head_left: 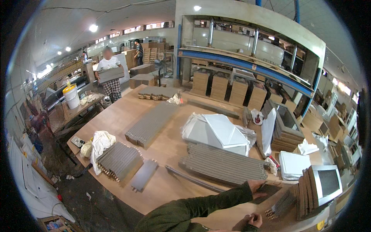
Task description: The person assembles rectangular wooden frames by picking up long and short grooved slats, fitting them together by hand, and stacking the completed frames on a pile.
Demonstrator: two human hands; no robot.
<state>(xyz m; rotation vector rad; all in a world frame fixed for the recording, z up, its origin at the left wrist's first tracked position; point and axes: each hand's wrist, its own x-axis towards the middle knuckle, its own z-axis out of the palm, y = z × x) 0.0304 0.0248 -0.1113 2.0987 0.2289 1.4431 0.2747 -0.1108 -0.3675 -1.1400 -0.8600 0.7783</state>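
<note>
My left hand [257, 186], at the end of a dark green sleeve, reaches over the near right part of the table. Its fingers look stretched and apart, beside the right ends of a wide row of grey strips [222, 162] and above a dark patch of tabletop. Lower down and nearer me is my right hand [254, 220], fingers curled; whatever they hold, if anything, is hidden. A small bundle of dark grey strips [281, 204] lies right of both hands. Past it stand stacked frames [309, 191], the front one silver-edged with a dark panel.
More grey strips [119, 158] lie stacked at the left, with a longer batch [152, 121] behind. White panels [220, 131] rest mid-table; a white packet [294, 164] sits at right. A co-worker [111, 73] holds a grey bundle beyond the far left edge. A large press [247, 58] stands behind.
</note>
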